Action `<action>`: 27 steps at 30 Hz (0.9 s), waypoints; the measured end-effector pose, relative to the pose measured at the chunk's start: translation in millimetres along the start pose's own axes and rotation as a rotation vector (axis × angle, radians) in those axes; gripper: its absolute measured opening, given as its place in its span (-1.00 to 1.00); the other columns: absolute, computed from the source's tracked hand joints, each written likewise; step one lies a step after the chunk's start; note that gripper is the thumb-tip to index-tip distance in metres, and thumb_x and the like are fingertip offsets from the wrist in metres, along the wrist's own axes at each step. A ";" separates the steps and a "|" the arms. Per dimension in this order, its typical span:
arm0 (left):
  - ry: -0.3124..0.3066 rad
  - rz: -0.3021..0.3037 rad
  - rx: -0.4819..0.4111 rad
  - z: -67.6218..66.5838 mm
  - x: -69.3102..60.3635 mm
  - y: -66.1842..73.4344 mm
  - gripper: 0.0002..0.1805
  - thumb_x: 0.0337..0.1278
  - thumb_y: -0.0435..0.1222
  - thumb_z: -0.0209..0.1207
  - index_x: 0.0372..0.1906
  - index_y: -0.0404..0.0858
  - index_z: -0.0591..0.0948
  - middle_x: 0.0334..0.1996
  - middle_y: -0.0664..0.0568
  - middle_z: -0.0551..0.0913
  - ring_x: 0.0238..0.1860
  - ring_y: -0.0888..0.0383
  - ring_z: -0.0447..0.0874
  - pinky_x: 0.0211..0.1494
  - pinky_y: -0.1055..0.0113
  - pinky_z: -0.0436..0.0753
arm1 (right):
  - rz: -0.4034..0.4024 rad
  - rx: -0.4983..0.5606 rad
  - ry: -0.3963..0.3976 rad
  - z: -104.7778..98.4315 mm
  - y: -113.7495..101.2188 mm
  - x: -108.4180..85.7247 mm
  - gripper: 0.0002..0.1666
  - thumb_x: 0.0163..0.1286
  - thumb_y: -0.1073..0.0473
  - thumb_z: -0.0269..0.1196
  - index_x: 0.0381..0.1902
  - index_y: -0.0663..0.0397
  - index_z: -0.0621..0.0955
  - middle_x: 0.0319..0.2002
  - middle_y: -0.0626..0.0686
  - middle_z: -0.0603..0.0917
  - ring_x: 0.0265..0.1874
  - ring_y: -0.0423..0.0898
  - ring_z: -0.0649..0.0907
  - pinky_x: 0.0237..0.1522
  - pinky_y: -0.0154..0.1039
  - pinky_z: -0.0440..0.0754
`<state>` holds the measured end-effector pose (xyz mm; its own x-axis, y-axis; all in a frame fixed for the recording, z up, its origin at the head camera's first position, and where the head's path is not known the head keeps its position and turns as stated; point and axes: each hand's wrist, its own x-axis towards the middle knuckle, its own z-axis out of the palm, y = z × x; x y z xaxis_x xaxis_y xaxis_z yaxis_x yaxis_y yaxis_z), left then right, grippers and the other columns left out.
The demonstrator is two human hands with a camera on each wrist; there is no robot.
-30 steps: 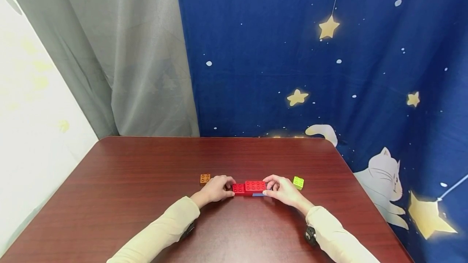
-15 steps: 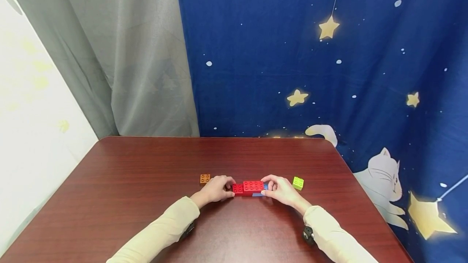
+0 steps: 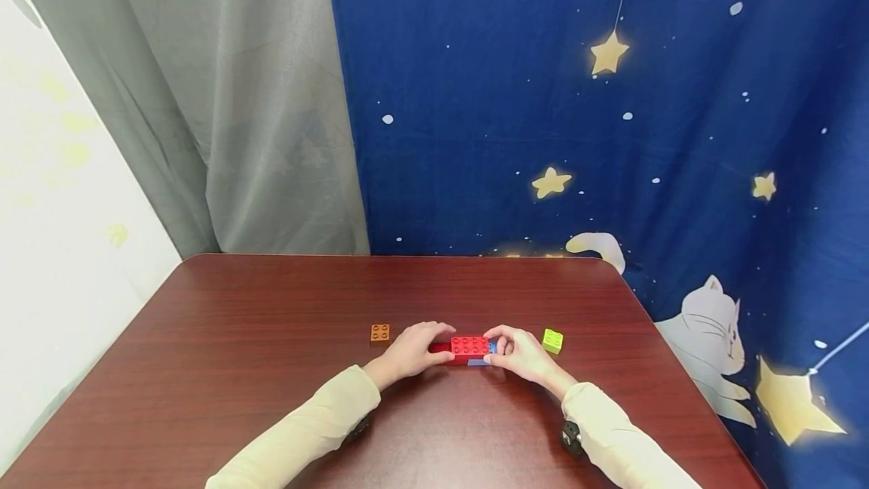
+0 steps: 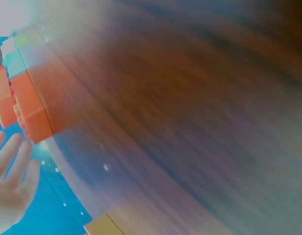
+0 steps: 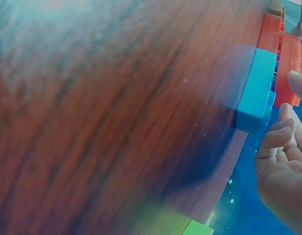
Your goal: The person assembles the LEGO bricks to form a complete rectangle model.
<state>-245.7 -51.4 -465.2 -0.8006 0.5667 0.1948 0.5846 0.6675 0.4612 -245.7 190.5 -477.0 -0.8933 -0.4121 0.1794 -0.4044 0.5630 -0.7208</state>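
Observation:
An upper red brick sits across a lower red brick and a blue brick, which lie end to end on the table. My right hand pinches the right end of the upper brick between thumb and fingertips. Around the lower red brick, my left hand is spread, fingers behind and thumb in front, partly hiding it. Its fingers look extended in the left wrist view, without a clear grip.
On the brown table, an orange brick lies left of my left hand. A lime green brick lies just right of my right hand. Curtains hang behind the table's far edge.
The upper red brick and my right hand have shifted slightly left. My left hand has let go of the lower brick's left end, moved right and spread its fingers.

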 end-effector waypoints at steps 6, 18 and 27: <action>0.008 0.003 -0.004 4.3 4.0 1.7 -0.63 -0.03 -0.11 0.21 -0.07 -0.15 0.56 -0.18 0.09 0.59 -0.17 0.20 0.51 -0.05 0.25 0.43 | -0.066 -0.027 0.033 0.1 -1.0 -1.5 -0.59 -0.06 0.15 0.40 -0.19 0.04 0.56 -0.48 -0.03 0.49 -0.65 -0.20 0.41 -0.60 -0.36 0.40; -0.018 -0.022 -0.026 0.8 8.5 1.9 -0.63 -0.05 -0.12 0.23 -0.10 -0.17 0.58 -0.22 0.08 0.61 -0.21 0.19 0.52 -0.09 0.26 0.46 | -0.133 -0.079 -0.017 -0.9 0.0 1.5 -0.56 0.09 0.02 0.29 -0.06 0.01 0.56 -0.34 -0.13 0.59 -0.68 -0.23 0.43 -0.65 -0.37 0.40; -0.039 -0.012 -0.013 -1.3 10.3 3.0 -0.64 -0.05 -0.12 0.23 -0.12 -0.20 0.58 -0.27 0.09 0.62 -0.24 0.20 0.54 -0.13 0.29 0.47 | -0.100 -0.079 -0.075 -3.8 -3.1 5.0 -0.57 0.10 0.06 0.29 -0.05 0.05 0.56 -0.26 -0.03 0.62 -0.70 -0.23 0.46 -0.63 -0.35 0.44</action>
<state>-252.4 -44.3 -460.6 -0.8013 0.5777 0.1552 0.5734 0.6678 0.4746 -249.6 189.5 -471.4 -0.8319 -0.5197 0.1947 -0.5074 0.5701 -0.6462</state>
